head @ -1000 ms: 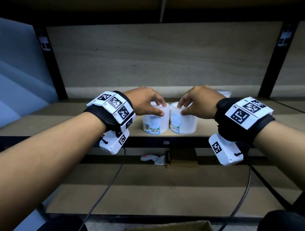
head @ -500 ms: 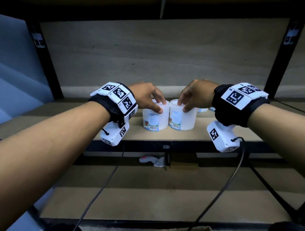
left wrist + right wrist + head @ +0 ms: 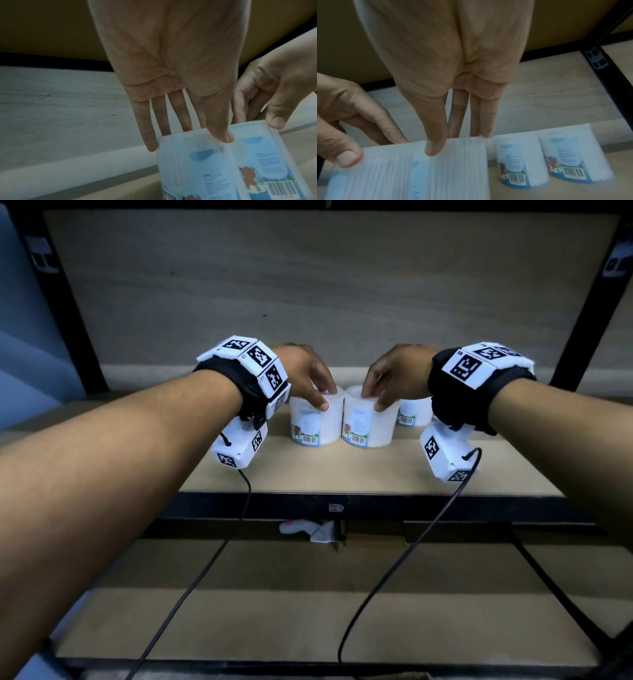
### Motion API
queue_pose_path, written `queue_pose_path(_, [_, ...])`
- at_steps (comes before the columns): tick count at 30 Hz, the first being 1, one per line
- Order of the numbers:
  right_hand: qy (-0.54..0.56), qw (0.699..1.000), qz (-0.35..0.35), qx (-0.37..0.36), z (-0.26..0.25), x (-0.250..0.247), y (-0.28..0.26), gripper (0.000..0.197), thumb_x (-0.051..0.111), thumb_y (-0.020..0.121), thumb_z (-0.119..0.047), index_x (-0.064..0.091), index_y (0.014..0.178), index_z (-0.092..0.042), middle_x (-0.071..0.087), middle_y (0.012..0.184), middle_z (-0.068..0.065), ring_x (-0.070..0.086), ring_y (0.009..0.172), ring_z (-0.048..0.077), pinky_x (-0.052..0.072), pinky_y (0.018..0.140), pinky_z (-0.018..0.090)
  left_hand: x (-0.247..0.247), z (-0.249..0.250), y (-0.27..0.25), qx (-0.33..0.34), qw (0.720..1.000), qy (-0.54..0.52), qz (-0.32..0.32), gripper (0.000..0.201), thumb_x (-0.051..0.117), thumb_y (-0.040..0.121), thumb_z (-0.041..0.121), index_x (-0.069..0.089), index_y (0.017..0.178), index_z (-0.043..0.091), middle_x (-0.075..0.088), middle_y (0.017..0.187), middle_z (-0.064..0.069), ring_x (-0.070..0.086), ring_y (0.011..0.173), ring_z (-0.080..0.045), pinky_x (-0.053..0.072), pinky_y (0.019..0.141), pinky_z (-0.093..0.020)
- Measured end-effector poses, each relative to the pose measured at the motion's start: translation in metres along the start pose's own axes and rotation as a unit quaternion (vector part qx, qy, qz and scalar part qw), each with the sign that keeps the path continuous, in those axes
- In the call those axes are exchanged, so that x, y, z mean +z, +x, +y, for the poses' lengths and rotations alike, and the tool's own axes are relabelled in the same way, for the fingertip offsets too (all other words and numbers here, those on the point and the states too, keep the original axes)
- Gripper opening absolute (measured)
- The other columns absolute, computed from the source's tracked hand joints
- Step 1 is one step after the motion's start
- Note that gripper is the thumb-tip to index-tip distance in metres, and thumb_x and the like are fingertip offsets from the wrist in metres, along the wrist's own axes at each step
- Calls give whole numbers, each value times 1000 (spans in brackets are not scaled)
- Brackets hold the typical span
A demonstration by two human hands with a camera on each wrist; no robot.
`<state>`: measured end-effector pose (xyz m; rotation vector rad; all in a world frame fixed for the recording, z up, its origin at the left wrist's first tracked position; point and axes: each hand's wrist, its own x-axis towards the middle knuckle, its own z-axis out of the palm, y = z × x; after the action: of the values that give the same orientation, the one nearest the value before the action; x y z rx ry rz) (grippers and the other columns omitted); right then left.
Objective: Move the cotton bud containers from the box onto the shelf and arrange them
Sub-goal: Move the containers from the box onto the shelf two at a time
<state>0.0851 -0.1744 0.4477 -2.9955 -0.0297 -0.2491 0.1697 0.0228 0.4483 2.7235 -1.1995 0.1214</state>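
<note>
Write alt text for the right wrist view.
Seen from the wrist, the right hand grips the top of a white cotton bud container on the wooden shelf. The left hand holds a second container touching its left side, and two more containers stand to the right.

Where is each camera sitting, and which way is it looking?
Head: worn on the head, looking forward and down at the shelf; both forearms, the left hand and the right hand show.
Left wrist: on the left wrist, looking along the palm at the left container; the right hand appears beside it.
Right wrist: on the right wrist, looking along the palm at the right container; two more containers stand beyond.
Shared: both wrist views show both hands and both held containers.
</note>
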Motion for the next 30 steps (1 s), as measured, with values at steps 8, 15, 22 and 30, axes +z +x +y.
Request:
queue_pose_path(8, [-5, 1000, -26, 13, 13, 3, 40, 22, 83, 74, -17, 70, 87, -30, 73, 103, -5, 66, 101, 16, 51, 92, 28, 4, -12, 34, -13, 1000, -13, -7, 36, 79, 79, 35, 73, 114, 28, 70, 116, 10, 60, 101, -6, 41, 81, -14])
queue_pose_path(15, [21, 1000, -17, 2, 23, 9, 63, 22, 81, 77, -13, 72, 91, -26, 71, 101, -5, 64, 98, 12, 44, 85, 21, 8, -26, 57, -26, 999, -16, 12, 37, 79, 80, 33, 73, 115, 26, 70, 116, 8, 58, 94, -5, 39, 69, -13])
queue_pose_path(22, [2, 1000, 6, 7, 29, 15, 80, 20, 81, 76, -16, 72, 90, -27, 69, 98, -6, 61, 90, 11, 39, 77, 19, 11, -30, 69, -26, 999, -25, 23, 38, 78, 81, 29, 72, 118, 22, 70, 115, 6, 55, 56, 14, 33, 48, 5])
queue_pose_path(30, [-11, 999, 24, 36, 34, 22, 84, 17, 77, 81, -15, 70, 94, -24, 67, 108, -5, 62, 99, 16, 42, 81, 22, 22, -27, 69, -27, 999, -17, 12, 47, 72, 87, 23, 61, 132, 21, 62, 132, 2, 57, 119, -15, 35, 94, -17])
